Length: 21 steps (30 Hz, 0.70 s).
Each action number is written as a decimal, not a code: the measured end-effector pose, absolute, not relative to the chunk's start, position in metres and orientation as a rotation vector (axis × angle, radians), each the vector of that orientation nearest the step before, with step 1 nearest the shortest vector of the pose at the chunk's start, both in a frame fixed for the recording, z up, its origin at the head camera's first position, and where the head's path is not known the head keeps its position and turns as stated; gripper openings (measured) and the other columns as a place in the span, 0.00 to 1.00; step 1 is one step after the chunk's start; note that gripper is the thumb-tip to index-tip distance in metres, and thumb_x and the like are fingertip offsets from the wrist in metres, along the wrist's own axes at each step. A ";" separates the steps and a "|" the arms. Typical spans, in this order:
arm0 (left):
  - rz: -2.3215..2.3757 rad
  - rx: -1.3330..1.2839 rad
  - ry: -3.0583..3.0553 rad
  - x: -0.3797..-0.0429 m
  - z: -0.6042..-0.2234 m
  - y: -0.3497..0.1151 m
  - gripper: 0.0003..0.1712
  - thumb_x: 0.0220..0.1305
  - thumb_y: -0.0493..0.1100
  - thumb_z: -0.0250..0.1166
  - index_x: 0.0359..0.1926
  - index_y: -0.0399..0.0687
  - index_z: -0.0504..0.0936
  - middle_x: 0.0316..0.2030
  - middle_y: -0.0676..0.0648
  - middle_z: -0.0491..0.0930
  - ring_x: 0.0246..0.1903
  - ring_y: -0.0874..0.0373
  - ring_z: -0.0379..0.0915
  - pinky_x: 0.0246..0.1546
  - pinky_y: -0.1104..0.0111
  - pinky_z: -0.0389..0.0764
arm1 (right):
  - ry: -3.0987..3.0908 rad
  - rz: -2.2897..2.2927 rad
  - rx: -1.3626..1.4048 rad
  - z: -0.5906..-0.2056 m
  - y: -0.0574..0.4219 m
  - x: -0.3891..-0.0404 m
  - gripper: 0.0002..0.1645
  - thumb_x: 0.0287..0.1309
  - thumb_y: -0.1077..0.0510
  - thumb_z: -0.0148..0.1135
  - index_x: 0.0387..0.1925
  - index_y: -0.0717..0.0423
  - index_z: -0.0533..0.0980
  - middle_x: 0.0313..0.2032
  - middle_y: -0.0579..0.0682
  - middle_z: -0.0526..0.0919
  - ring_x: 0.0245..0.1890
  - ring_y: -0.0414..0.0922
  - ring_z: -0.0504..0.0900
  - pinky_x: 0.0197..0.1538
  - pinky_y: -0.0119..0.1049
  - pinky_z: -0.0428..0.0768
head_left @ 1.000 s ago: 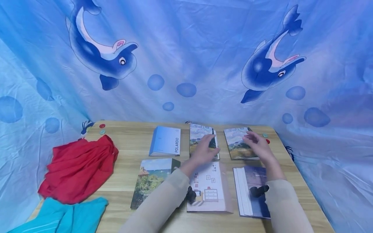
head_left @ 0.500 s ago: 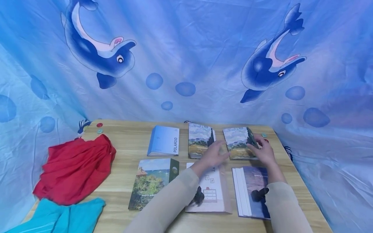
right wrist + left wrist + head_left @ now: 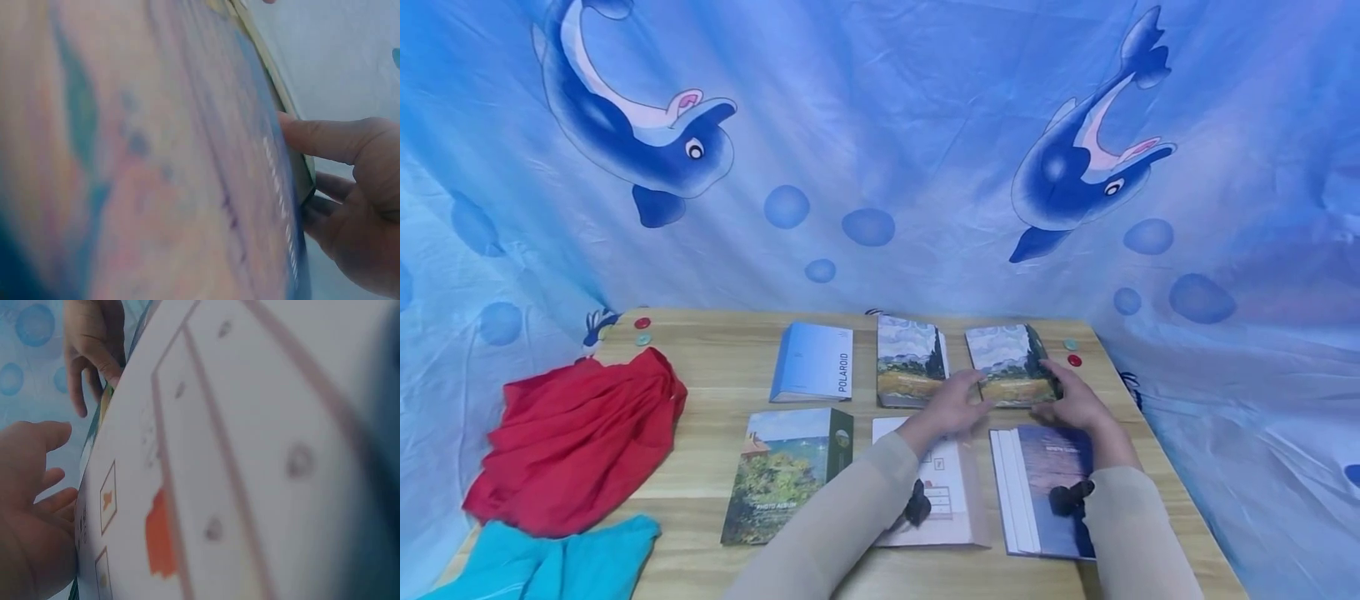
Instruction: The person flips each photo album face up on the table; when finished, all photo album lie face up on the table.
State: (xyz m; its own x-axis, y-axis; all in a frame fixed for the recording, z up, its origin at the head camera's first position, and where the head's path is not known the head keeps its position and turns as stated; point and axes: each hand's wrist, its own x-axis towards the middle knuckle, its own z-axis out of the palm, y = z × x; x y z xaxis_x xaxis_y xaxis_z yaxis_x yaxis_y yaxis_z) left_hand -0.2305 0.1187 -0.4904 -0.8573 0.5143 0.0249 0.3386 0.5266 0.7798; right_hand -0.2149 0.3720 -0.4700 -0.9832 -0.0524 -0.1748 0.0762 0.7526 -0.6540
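Observation:
My left hand (image 3: 951,404) is over the gap between two small photo albums with matching painted landscape covers, its fingertips at the lower left corner of the right-hand album (image 3: 1007,367). The other one, the middle album (image 3: 910,358), lies just left of it. My right hand (image 3: 1078,408) touches the same right-hand album at its lower right side. In the right wrist view its thumb (image 3: 312,134) lies along the edge, with the other fingers partly hidden behind the corner. Beneath my left forearm is a white album with a drawn room (image 3: 955,508); a purple-blue album (image 3: 1052,475) lies below my right hand.
Left of these lie a blue POLAROID album (image 3: 816,362) and a garden-painting album (image 3: 775,475). Red cloth (image 3: 580,442) and turquoise cloth (image 3: 557,558) are heaped at the table's left. Small red and green discs sit near both back corners. A dolphin-print curtain hangs behind.
My left hand has moved right, from over the middle landscape album to the right-hand one's left side. My right hand has slid down that album's right side. The head view has shifted slightly.

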 end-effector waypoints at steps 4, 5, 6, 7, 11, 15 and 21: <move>1.190 0.788 2.560 -0.231 -0.492 0.120 0.32 0.73 0.51 0.61 0.73 0.45 0.69 0.74 0.45 0.64 0.73 0.50 0.58 0.74 0.63 0.59 | 2.797 -1.055 -0.004 -0.477 0.376 -0.212 0.53 0.61 0.65 0.67 0.79 0.63 0.47 0.74 0.75 0.50 0.72 0.75 0.49 0.68 0.74 0.54; 1.180 0.798 2.557 -0.230 -0.492 0.120 0.32 0.74 0.52 0.61 0.73 0.45 0.69 0.75 0.46 0.63 0.73 0.51 0.58 0.74 0.63 0.58 | 2.799 -1.063 0.001 -0.479 0.376 -0.211 0.52 0.62 0.64 0.66 0.79 0.62 0.47 0.74 0.75 0.50 0.72 0.75 0.49 0.69 0.73 0.53; 1.169 0.811 2.556 -0.231 -0.492 0.121 0.33 0.74 0.52 0.61 0.73 0.45 0.68 0.75 0.46 0.62 0.74 0.52 0.57 0.74 0.63 0.58 | 2.799 -1.067 0.008 -0.481 0.378 -0.211 0.52 0.63 0.63 0.66 0.79 0.62 0.46 0.74 0.75 0.50 0.72 0.75 0.49 0.69 0.73 0.53; 1.159 0.818 2.552 -0.231 -0.492 0.121 0.33 0.74 0.52 0.60 0.74 0.46 0.67 0.75 0.47 0.61 0.74 0.52 0.57 0.74 0.64 0.58 | 2.799 -1.073 0.016 -0.483 0.379 -0.211 0.52 0.63 0.62 0.66 0.79 0.62 0.46 0.74 0.75 0.50 0.72 0.75 0.48 0.69 0.73 0.52; 1.167 0.801 2.521 -0.231 -0.493 0.123 0.37 0.74 0.53 0.60 0.77 0.47 0.61 0.76 0.47 0.59 0.74 0.53 0.56 0.74 0.64 0.58 | 2.797 -1.086 0.039 -0.490 0.385 -0.211 0.54 0.65 0.53 0.68 0.79 0.61 0.47 0.74 0.74 0.53 0.72 0.74 0.50 0.70 0.72 0.52; 1.196 0.807 2.484 -0.231 -0.491 0.125 0.39 0.76 0.54 0.57 0.79 0.45 0.56 0.78 0.45 0.55 0.75 0.52 0.52 0.75 0.64 0.54 | 2.795 -1.095 0.045 -0.493 0.388 -0.210 0.53 0.65 0.48 0.68 0.79 0.61 0.50 0.73 0.73 0.55 0.72 0.73 0.51 0.70 0.72 0.53; 1.229 0.741 2.454 -0.230 -0.484 0.126 0.40 0.76 0.58 0.54 0.79 0.43 0.55 0.78 0.44 0.53 0.76 0.50 0.51 0.75 0.64 0.53 | 2.803 -1.115 0.055 -0.492 0.386 -0.210 0.52 0.65 0.47 0.68 0.79 0.59 0.51 0.73 0.73 0.55 0.73 0.73 0.51 0.70 0.72 0.53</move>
State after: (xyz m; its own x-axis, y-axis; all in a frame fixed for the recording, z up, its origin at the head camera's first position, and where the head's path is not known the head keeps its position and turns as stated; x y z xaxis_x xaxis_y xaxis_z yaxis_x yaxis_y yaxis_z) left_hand -0.2300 0.1257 -0.4841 -0.8229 0.5672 -0.0337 0.3128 0.5017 0.8065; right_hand -0.2101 0.3859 -0.4920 -0.9916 -0.0123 -0.1288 0.0795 0.7274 -0.6816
